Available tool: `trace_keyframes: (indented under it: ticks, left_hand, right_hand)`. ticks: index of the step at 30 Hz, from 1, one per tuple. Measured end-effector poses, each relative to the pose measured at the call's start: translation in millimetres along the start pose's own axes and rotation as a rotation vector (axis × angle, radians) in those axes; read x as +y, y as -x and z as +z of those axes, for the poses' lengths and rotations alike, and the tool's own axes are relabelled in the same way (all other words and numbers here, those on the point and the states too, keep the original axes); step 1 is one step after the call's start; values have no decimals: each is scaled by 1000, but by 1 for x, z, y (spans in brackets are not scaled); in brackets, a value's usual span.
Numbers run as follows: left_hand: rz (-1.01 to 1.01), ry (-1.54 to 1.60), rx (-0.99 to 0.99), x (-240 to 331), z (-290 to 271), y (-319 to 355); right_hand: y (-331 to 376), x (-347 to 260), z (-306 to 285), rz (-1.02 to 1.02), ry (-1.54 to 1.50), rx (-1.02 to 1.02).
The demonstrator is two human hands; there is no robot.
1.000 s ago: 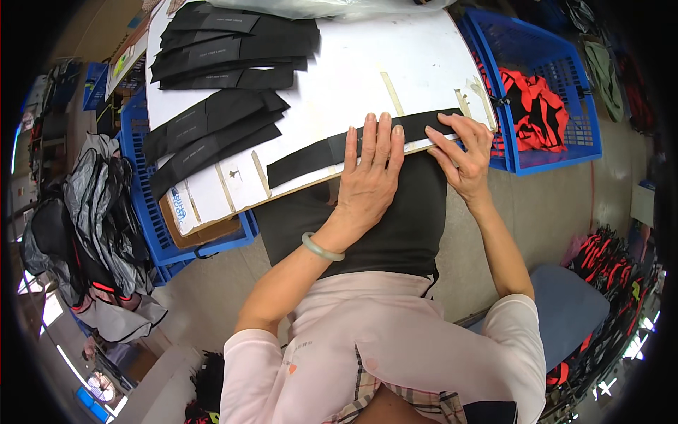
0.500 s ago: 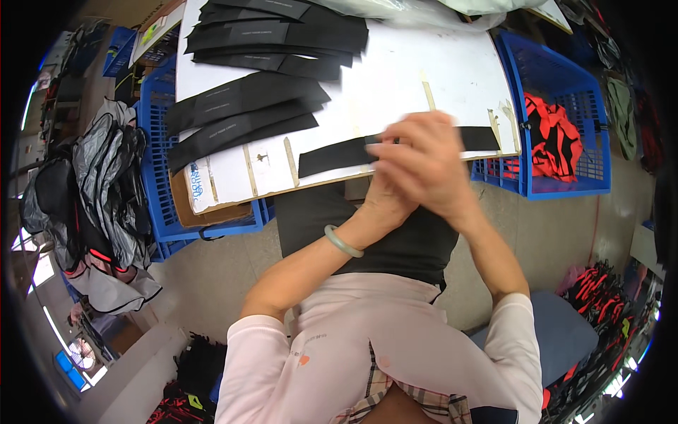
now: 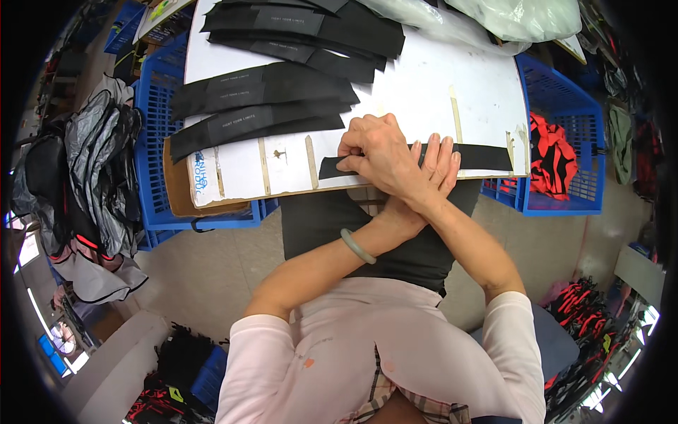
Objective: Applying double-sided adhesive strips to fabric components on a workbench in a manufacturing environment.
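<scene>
Two hands (image 3: 385, 152), right over left, on one black strip (image 3: 484, 157).

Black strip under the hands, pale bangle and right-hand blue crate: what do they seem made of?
Black strip: probably matte fabric, since it lies flat without shine.
Bangle: perhaps jade, glass or resin; smooth, pale green, lightly glossy.
Blue crate: likely smooth moulded plastic; its walls evenly perforated.

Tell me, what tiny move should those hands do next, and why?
Perhaps the right hand could gently lift the left end of the black strip: that hand is near that end, while the left hand lies across the strip farther right.
</scene>
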State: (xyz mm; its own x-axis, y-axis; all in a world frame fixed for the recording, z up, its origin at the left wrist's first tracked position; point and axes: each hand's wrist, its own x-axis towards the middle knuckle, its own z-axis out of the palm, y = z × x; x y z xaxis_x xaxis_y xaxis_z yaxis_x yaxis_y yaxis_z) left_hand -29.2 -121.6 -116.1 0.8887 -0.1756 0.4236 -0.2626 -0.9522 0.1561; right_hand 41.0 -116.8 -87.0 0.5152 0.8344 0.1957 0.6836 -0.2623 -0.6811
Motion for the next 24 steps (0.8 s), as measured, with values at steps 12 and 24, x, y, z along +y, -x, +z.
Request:
trace_keyframes:
  ticks: [12,24]
  left_hand:
    - [16,15,8,-2,9,-2]
    - [35,255,-116,-8,10,11]
  right_hand:
    - [-5,-3,-1,61,-52,62]
    - [2,-4,-51,291,-529,57]
